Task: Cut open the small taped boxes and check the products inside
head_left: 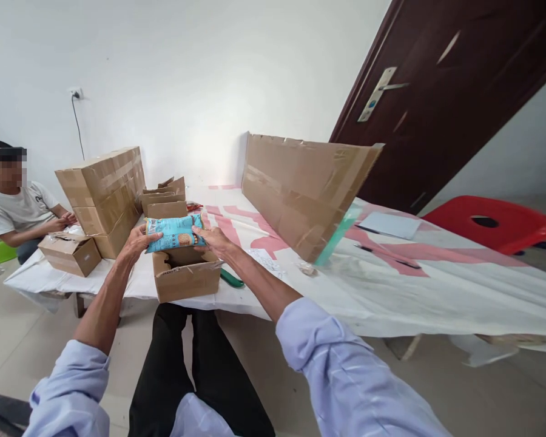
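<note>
Rolled pale-blue fabric sleeves (346,358) lie nearest the camera, before a long worktop (391,303) draped in creased white-and-pink sheeting. At its near edge stands an open-topped, brown, rectangular cardboard box (188,285). Just above it is a light-blue, pillow-shaped packet (175,228), clamped at opposite ends by the left hand (139,241) and right hand (215,240). A light, even grip should keep it level and uncrushed; its film looks smooth and puffy, the cardboard stiff and matt.
</note>
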Tool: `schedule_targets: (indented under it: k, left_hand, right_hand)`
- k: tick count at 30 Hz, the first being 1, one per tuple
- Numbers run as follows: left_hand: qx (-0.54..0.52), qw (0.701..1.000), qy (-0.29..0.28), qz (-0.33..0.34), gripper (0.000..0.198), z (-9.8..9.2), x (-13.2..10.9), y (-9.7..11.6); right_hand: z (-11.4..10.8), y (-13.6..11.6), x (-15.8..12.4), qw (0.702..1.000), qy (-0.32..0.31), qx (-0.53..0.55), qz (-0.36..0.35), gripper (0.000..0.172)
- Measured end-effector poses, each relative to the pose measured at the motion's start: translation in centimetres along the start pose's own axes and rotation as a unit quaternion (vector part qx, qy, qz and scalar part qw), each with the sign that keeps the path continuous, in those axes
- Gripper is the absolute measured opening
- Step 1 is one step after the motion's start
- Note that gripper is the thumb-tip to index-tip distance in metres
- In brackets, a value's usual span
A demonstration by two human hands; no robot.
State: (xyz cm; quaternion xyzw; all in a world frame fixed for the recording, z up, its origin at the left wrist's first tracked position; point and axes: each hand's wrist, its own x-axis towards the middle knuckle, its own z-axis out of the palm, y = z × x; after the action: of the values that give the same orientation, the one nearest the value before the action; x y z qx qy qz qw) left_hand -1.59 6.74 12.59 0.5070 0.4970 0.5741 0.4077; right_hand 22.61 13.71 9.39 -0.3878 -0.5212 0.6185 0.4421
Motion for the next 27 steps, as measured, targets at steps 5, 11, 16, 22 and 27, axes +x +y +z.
schedule_targets:
  k: [5,11,16,22,27]
  left_hand:
    - [0.003,1.0,0.013,-0.001,0.071,-0.2,0.2,0.1]
    - [0.001,0.997,0.024,0.069,0.068,-0.2,1.3,3.5]
    - [0.027,0.955,0.003,0.296,0.066,0.4,-0.8,9.5]
    - [0.088,0.941,0.014,0.327,0.054,0.3,-2.0,10.2]
    - [0.037,0.965,0.073,0.249,0.052,-2.2,2.8,4.6]
  right_hand:
    - [0.0,-0.4,0.2,1.0,-0.006,-0.009,0.006,0.033]
    - [-0.1,-3.7,0.8,0.996,-0.024,-0.005,-0.086,0.05]
    - [-0.9,-8.0,-0.6,0.948,-0.009,-0.03,-0.316,0.063]
    - [-1.5,-7.9,-1.3,0.931,-0.048,-0.051,-0.359,0.059]
    - [-4.2,-2.5,1.6,0.962,-0.04,-0.115,-0.246,0.063]
